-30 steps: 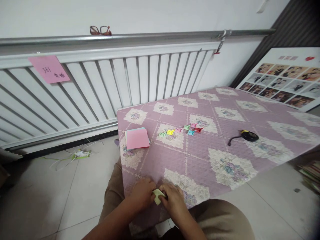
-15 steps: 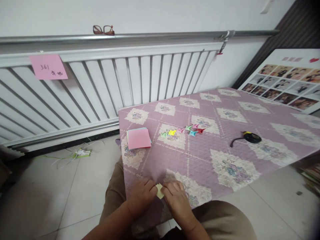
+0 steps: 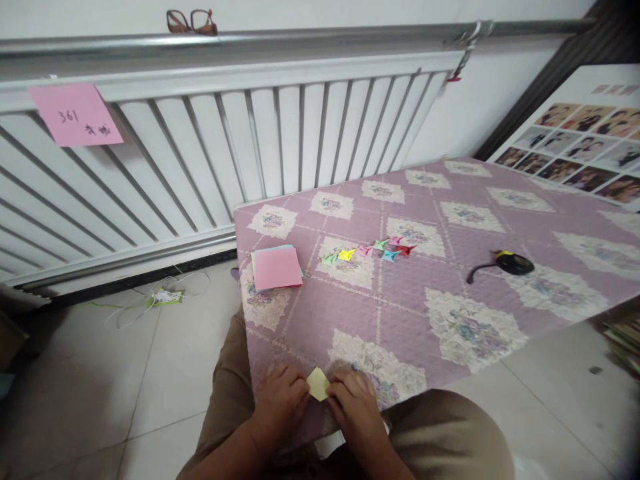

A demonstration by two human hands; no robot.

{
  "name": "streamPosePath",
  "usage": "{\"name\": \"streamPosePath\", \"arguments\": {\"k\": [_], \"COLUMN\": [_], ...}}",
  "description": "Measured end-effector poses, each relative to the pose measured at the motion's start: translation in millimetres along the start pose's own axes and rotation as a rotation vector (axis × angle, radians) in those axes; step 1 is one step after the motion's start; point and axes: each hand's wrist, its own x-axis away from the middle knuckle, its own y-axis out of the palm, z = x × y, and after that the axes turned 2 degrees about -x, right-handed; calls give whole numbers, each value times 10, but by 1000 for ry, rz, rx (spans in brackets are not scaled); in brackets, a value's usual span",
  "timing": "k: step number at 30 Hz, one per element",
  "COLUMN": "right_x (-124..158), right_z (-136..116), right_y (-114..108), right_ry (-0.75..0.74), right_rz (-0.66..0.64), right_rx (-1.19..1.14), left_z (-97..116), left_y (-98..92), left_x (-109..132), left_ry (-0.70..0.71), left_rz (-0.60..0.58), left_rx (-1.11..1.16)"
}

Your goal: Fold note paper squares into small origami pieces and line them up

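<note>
At the near edge of the table, covered with a purple floral cloth [image 3: 410,313], my left hand [image 3: 280,403] and my right hand [image 3: 356,407] pinch a small folded pale-yellow paper [image 3: 318,384] between their fingertips. Both hands have their fingers curled onto the paper. Farther back lies a stack of square coloured papers [image 3: 277,267] with a pink sheet on top. To its right sits a row of several small folded paper pieces [image 3: 370,252] in green, yellow, pink, blue and red.
A black object with a strap [image 3: 506,264] lies on the right of the cloth. A white radiator [image 3: 225,153] with a pink note [image 3: 75,115] stands behind; glasses [image 3: 192,21] rest on its pipe. A photo board [image 3: 580,133] leans at right. Cord and a tag [image 3: 163,298] lie on the floor.
The view has tilted down slightly. My hands have turned the yellow paper so a larger diamond-shaped face shows between the fingertips; they stay at the table's near edge.
</note>
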Motion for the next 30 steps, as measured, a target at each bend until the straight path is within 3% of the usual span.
{"name": "streamPosePath", "arguments": {"k": [5,11,19,27,30], "right_x": [-28,-41,-68,-99,-107], "right_z": [-38,-63,-38,-64,-69], "right_y": [-21,-14,63,67,61], "right_ry": [87,146,173,187,196], "right_rz": [0,26,55,96,98], "right_rx": [2,77,134,156,137], "left_z": [31,48,58,18,17], "left_y": [-86,-84,-71,-52,-58], "left_x": [-25,-46,-118,-166,-191], "left_ry": [-164,-225,-260,-205,-204], "left_rz": [-58,-91,-128,-134,-192], "left_rx": [28,10,-67,-127,-170]}}
